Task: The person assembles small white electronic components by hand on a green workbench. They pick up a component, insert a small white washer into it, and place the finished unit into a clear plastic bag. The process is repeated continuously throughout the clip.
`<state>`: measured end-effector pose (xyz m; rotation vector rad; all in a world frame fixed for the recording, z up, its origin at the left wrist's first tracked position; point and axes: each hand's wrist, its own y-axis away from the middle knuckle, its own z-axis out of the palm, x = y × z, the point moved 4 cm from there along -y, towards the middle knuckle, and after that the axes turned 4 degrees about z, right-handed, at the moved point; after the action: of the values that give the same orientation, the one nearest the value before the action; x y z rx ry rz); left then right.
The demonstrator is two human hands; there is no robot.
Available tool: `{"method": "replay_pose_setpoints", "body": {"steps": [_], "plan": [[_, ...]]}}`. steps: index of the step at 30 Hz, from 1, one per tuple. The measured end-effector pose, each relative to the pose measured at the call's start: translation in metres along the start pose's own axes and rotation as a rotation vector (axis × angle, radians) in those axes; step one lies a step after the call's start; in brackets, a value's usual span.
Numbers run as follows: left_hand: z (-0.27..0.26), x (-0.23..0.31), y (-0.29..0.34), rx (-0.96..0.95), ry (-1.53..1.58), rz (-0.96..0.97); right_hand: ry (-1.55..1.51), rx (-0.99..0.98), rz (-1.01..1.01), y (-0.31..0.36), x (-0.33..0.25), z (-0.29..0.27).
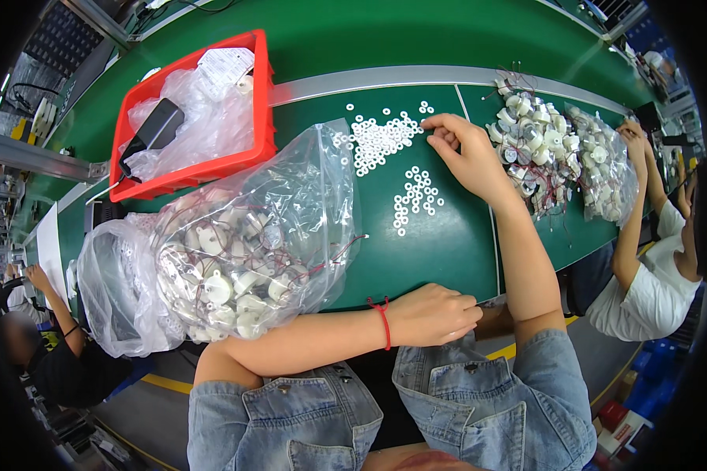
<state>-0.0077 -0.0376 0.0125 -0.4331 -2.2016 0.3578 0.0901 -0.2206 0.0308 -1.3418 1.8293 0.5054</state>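
On the green table lies a pile of small white ring-shaped washers [381, 140], with a smaller scattered group of the same washers [416, 191] nearer to me. My right hand [471, 155] is at the pile's right edge. Its index finger reaches to the outermost washers, with the thumb a little apart below it; no held thing shows. My left hand [434, 314], a red cord on its wrist, is closed at the table's front edge. Its fingers curl under, so anything inside is hidden. Left of the washers sits a clear plastic bag [322, 184] of white round motors with red wires [216, 286].
A red bin [265, 102] with plastic bags and a black device stands at the back left. To the right are a heap of wired white motors [530, 141] and another filled bag [605, 177]. A co-worker's arm [632, 212] reaches in there; another person [63, 345] sits at the left.
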Motion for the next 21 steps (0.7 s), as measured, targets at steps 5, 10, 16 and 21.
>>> {"method": "replay_pose_setpoints", "body": {"steps": [5, 10, 16, 21], "plan": [[0.0, 0.0, 0.0, -0.002, 0.007, -0.008, 0.121, -0.048, -0.032, 0.002, -0.003, -0.003], [-0.001, 0.002, -0.001, -0.025, 0.021, -0.028, -0.095, -0.295, 0.024, 0.007, 0.003, -0.008], [-0.001, 0.001, 0.0, -0.022, 0.02, -0.03, 0.018, 0.023, -0.007, -0.002, 0.0, 0.002], [0.002, -0.001, 0.0, -0.028, 0.008, -0.012, 0.16, 0.096, -0.098, -0.002, -0.002, 0.011]]}}
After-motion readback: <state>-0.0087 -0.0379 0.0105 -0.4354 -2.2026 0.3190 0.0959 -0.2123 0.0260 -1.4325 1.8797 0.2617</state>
